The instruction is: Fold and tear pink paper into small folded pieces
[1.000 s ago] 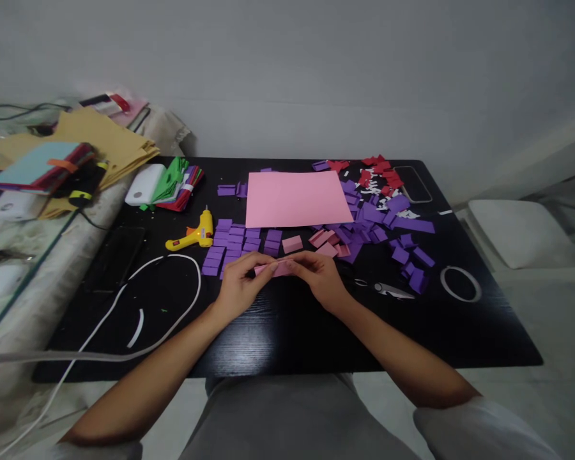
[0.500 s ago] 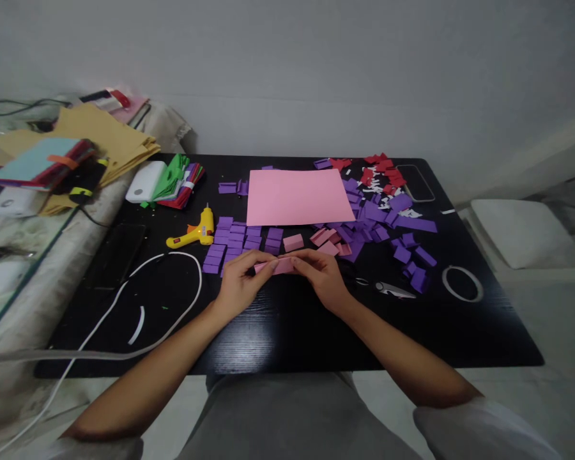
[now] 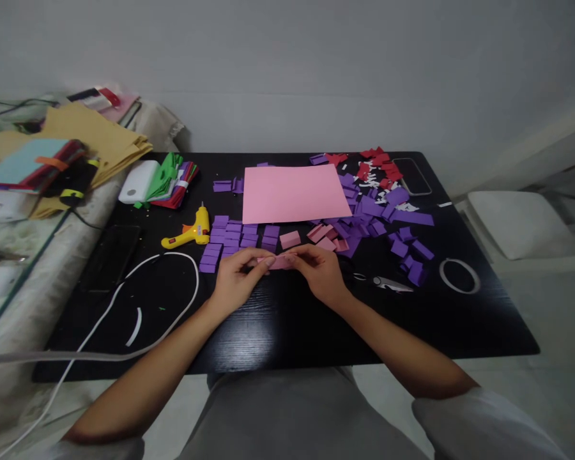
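Note:
A small pink paper strip lies between my two hands just above the black table. My left hand pinches its left end with closed fingers. My right hand pinches its right end the same way. Just beyond my hands lie rows of folded purple paper pieces and a few folded pink pieces. A large pink sheet lies flat further back.
A yellow glue gun with a white cord lies at left. Scissors and a tape ring sit at right. Loose purple strips, red scraps, a phone and coloured paper surround them.
Both hands stay pinched on the pink strip and have shifted slightly away from me; the fingers work along it. Nothing else on the table has moved.

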A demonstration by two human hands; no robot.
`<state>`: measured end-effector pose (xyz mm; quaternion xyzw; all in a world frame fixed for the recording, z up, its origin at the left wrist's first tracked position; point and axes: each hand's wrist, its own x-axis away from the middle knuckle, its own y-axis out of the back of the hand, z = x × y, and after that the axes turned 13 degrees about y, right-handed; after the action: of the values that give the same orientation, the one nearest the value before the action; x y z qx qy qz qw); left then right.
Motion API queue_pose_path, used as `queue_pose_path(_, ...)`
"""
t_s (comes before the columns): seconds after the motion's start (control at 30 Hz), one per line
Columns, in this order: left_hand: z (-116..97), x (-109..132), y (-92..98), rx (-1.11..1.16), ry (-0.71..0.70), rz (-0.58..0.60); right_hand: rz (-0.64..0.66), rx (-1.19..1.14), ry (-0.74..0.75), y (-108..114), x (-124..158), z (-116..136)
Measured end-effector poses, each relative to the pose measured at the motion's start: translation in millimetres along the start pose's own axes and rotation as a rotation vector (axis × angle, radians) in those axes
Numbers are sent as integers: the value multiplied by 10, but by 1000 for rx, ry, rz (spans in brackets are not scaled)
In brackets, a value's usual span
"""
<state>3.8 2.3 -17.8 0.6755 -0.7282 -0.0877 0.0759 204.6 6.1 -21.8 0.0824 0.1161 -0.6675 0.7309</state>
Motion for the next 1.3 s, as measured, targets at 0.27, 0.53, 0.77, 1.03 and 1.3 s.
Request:
queue_pose_path(0.27, -24, -28, 12, 50, 54, 9, -32, 13, -16, 18, -19, -12)
queue_pose_path(0.53, -35, -69, 43, 44, 117, -29, -39, -5, -22, 31, -55, 14)
queue_pose_path(0.77, -16, -104, 58, 64, 145, -47, -30, -47, -86, 46, -71, 7)
queue_pose_path(1.03, 11, -151, 63, 133, 221, 13, -58, -150, -200, 35, -57, -84)
queue_pose_path(1.3, 58, -173, 78, 89, 144, -30, -7, -275, -280, 45, -106, -92)
